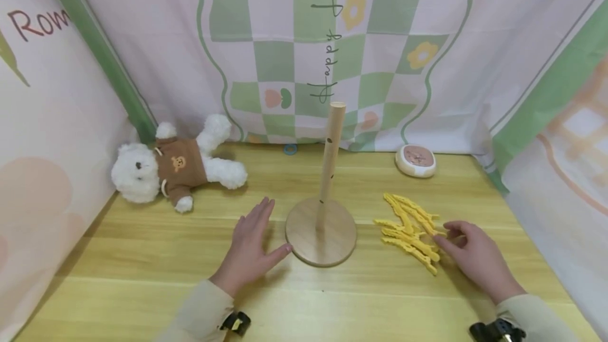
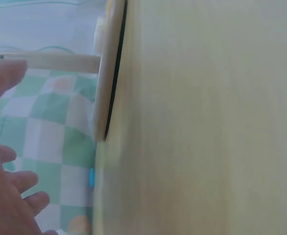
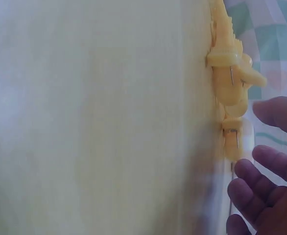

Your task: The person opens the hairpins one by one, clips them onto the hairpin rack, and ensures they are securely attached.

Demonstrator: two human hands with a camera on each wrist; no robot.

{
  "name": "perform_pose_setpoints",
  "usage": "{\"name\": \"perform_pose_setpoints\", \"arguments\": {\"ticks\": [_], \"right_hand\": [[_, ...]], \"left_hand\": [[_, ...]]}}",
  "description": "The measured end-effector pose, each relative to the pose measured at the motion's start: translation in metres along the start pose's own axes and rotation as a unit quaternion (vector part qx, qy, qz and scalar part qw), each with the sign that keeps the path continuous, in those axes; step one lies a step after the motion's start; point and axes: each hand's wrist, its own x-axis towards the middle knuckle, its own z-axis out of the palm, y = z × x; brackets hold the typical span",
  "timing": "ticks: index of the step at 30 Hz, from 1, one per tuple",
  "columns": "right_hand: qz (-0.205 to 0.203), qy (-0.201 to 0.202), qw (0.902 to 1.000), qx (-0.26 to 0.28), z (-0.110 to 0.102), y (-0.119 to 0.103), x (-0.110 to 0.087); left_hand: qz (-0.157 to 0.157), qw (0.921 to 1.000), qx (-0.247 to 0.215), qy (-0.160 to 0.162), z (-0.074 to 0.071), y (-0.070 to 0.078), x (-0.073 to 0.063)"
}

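Note:
A bare wooden post (image 1: 333, 154) stands upright on a round wooden base (image 1: 306, 236), with several dark holes along its length. My left hand (image 1: 252, 247) hovers at the left side of the base, fingers spread and thumb tip close to the rim. In the left wrist view, that hand (image 2: 9, 191) holds nothing. Several yellow plastic clips (image 1: 409, 234) lie in a loose pile right of the base. Over the pile's right end is my right hand (image 1: 475, 257), fingers loosely bent. The right wrist view shows a gap between its thumb and fingers, beside a clip's spring end (image 3: 231, 139).
A white plush toy (image 1: 182, 165) in a brown shirt lies at the back left. At the back right sits a white rounded device (image 1: 416, 161), with a small blue ring (image 1: 290, 149) behind the post. Printed curtains (image 1: 275, 57) border the wooden table (image 1: 361, 310) on three sides.

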Motion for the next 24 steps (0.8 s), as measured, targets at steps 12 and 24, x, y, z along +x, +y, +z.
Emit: {"name": "perform_pose_setpoints", "arguments": {"ticks": [12, 24], "right_hand": [[0.007, -0.035, 0.9993, -0.013, 0.000, 0.004, 0.003], [0.034, 0.002, 0.9994, 0.006, 0.001, 0.009, 0.000]], "left_hand": [[-0.093, 0.9909, -0.077, -0.060, 0.029, 0.005, 0.012], [-0.104, 0.9916, -0.037, -0.067, 0.044, 0.008, 0.028]]}}
